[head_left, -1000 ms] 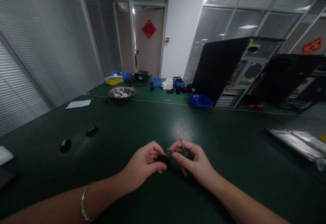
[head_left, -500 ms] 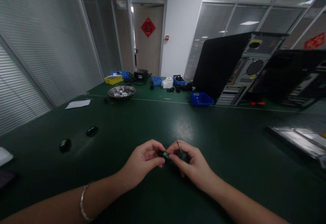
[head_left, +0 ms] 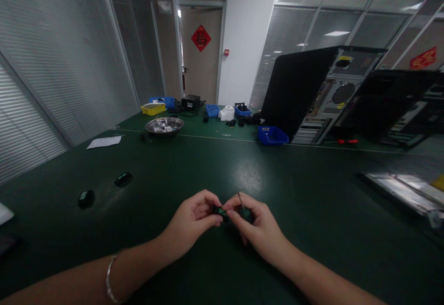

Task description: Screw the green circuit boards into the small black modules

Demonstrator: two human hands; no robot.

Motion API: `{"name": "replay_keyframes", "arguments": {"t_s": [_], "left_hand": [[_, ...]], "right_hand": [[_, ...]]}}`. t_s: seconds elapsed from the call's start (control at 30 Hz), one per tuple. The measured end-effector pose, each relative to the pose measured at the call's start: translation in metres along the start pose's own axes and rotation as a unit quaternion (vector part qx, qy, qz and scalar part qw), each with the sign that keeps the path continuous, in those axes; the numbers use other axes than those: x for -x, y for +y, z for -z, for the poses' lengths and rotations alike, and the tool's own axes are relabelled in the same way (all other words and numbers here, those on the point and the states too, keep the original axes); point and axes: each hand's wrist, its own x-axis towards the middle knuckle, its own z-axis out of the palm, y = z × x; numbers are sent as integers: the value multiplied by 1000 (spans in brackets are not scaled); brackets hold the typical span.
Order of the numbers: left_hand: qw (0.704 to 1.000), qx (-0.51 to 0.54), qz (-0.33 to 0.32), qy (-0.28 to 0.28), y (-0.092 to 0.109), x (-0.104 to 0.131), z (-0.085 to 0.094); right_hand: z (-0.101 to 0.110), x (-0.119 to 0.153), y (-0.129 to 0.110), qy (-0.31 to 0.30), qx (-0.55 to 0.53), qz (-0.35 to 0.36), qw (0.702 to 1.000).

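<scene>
My left hand pinches a small black device with a green circuit board showing on it. The fingertips of my right hand press against the device's right side. Tucked inside that same hand is a small screwdriver, its dark rounded handle in the palm and its thin shaft pointing up. Two similar black devices, one nearer and one farther, lie to the left on the green table.
Farther back stand a metal bowl with small parts, a yellow tray, a blue bin and a computer case. A paper sheet lies at left, and a flat metal panel at right.
The view has shifted slightly. Both hands stay together on the small device, with only a slight movement of the right fingertips.
</scene>
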Motion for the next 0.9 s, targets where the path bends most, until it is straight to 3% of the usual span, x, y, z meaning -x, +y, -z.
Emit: {"name": "replay_keyframes", "arguments": {"t_s": [0.33,0.53,0.67,0.77,0.9], "left_hand": [[1000,-7,-9,-15,-1,1,0],[999,-9,-14,-31,-5,3,1],[1000,-2,-24,-10,-1,2,1],[998,-42,3,39,14,2,10],[992,-80,45,90,42,18,45]], "right_hand": [[-6,0,6,6,-45,-38,998],[-11,-4,12,-20,-81,-72,994],[-11,-2,10,-30,-86,-73,993],[-8,-2,9,-27,-87,-79,993],[-2,-4,10,-34,-87,-90,992]]}}
